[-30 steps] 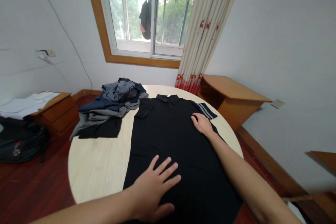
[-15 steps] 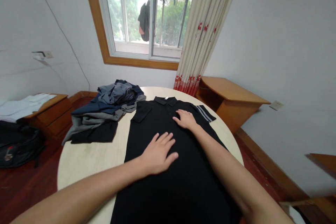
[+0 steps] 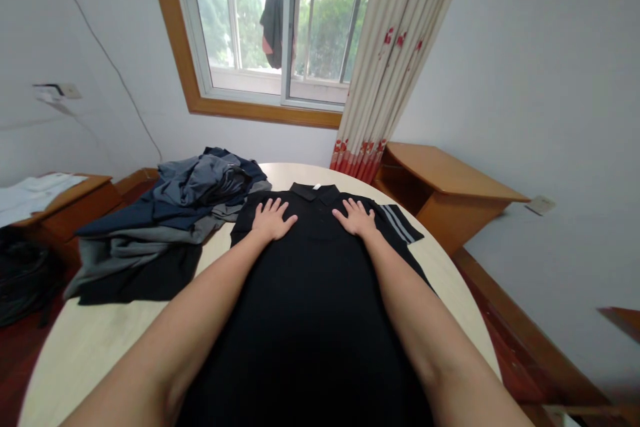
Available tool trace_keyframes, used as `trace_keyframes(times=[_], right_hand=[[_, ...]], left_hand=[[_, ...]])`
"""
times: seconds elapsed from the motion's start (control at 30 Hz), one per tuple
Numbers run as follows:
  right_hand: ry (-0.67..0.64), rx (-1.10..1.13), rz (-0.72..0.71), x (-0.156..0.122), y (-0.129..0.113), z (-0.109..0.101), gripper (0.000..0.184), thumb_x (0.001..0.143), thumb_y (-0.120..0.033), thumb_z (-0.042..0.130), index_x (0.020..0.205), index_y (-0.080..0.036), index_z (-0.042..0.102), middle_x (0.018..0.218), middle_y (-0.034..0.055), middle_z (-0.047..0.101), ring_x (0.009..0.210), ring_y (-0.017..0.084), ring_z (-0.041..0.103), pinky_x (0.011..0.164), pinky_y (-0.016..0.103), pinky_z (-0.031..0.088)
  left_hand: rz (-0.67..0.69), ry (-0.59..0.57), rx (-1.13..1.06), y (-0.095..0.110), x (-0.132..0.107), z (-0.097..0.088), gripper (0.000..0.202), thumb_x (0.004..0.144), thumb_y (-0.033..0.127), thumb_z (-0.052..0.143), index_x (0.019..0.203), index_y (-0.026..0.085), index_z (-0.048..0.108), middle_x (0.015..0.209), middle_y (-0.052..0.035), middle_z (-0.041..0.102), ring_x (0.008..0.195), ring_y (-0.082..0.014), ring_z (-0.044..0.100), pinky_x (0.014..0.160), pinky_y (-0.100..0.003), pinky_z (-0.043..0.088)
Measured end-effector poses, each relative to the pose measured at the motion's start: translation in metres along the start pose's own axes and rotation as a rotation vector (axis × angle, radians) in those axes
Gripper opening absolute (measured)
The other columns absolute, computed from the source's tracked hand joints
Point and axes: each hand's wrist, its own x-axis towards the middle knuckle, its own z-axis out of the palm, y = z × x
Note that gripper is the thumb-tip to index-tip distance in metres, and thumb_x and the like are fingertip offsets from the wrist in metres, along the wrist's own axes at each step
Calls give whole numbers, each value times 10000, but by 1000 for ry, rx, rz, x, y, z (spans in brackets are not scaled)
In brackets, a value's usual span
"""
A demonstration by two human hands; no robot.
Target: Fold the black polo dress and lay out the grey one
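A black polo shirt (image 3: pixel 315 280) lies spread out on the round, pale wooden table (image 3: pixel 115 327), its collar towards the window. Two light stripes cross the sleeve on the right. My left hand (image 3: pixel 272 220) rests flat with spread fingers on the shirt's left shoulder area. On the other side of the collar, my right hand (image 3: pixel 357 217) lies flat on the chest near the right shoulder, fingers apart. Neither hand grips the cloth. My forearms cover part of the shirt's sides.
A heap of grey, navy and black clothes (image 3: pixel 175 207) sits at the table's left. Beyond the table are a wooden desk (image 3: pixel 450 173), a patterned curtain (image 3: pixel 390 60) and a window. To the left stands a wooden cabinet (image 3: pixel 75 207) beside a black bag (image 3: pixel 25 273).
My left hand has moved from the middle of the shirt up to its left shoulder. My right hand has shifted slightly outward and up. The view has come closer to the table.
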Motion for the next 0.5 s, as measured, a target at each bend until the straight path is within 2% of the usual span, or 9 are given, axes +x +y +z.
trace_keyframes(times=[0.17,0.33,0.5], right_hand=[[71,3,38,14,20,1,791,959,-686,231,1559,-177,311,1644,103,203,1513,310,170,1199,539,155],[149,15,35,12,23,3,699,984,-581,299,1507,-132,411,1607,130,306,1487,302,254,1195,491,198],[190,23,24,10,25,4,631,989,-515,348,1471,-124,463,1585,138,351,1471,298,294,1191,478,221]], left_hand=[[-101,20,47,-14,13,-2,748,967,609,180,1558,171,319,1644,-87,218,1523,-268,144,1218,-483,133],[-156,61,166,-21,7,-11,716,971,547,213,1515,120,398,1621,-145,263,1501,-310,208,1195,-544,130],[-93,156,361,-46,-13,-30,562,964,382,282,1344,104,588,1504,-190,462,1439,-308,328,1187,-585,-5]])
